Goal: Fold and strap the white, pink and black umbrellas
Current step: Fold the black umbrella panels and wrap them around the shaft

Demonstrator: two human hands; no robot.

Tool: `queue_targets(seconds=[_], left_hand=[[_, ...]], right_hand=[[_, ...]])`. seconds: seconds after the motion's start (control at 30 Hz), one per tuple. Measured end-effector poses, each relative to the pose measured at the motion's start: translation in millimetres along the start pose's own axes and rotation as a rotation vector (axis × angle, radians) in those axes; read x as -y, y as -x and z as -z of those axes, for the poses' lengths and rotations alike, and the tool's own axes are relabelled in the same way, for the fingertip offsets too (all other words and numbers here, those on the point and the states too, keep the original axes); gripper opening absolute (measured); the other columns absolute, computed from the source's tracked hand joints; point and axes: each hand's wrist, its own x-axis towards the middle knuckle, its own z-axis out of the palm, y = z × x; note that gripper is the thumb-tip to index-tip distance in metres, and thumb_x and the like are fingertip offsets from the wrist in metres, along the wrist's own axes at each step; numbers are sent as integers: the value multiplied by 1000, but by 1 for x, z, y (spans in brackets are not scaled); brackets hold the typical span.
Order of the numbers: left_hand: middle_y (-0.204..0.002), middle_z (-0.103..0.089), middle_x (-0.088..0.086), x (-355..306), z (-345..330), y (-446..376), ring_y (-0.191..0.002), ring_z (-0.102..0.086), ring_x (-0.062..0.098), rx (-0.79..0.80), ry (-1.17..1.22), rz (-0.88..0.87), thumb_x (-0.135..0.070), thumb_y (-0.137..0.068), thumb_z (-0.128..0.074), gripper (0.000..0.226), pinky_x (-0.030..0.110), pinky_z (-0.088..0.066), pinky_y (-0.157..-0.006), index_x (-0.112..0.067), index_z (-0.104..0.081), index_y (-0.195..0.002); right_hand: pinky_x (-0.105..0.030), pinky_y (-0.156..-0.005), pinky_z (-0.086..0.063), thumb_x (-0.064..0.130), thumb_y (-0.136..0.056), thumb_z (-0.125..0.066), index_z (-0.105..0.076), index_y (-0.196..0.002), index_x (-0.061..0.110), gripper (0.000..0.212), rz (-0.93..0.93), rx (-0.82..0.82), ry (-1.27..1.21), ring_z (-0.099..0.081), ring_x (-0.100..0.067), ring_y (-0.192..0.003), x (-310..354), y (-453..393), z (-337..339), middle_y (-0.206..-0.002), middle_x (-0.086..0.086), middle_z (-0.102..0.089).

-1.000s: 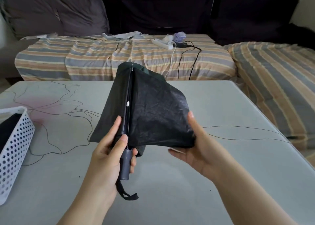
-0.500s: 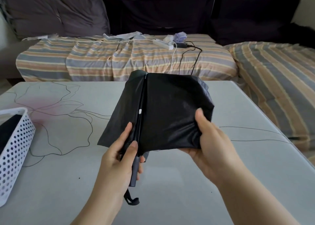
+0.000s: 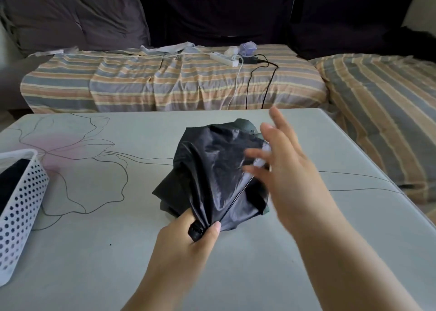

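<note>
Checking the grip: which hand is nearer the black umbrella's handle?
Left. The left hand grips the black umbrella at its handle end; the right hand is open beside the canopy.

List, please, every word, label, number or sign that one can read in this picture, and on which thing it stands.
None can be read.
The black umbrella, the white basket and the power strip show no legible print.
The table bears only a drawn flower outline, no letters.
</note>
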Motion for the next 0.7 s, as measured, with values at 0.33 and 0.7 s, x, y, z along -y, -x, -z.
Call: queue_targets(seconds=[0.33, 0.7], left_hand=[[-47, -40, -10, 13, 18, -3, -45, -35, 11, 174, -237, -163, -34, -85, -63, 14, 19, -25, -46, -39, -53, -76], [-55, -45, -14, 10, 18, -5, -50, -38, 11, 225, -365, -249, -37, -87, -59, 30, 19, -25, -46, -52, -45, -66]], right_hand=[[-15, -94, -32, 36, -97, -50, -48, -132, 38, 36, 188, 106, 693, -45, -2, -118, -17, -25, 36, -119, 21, -52], [-27, -68, -55, 18, -91, -62, -69, -91, 17, 6, -170, 288, 231, -64, -11, -65, -14, -31, 47, -65, 2, -67]])
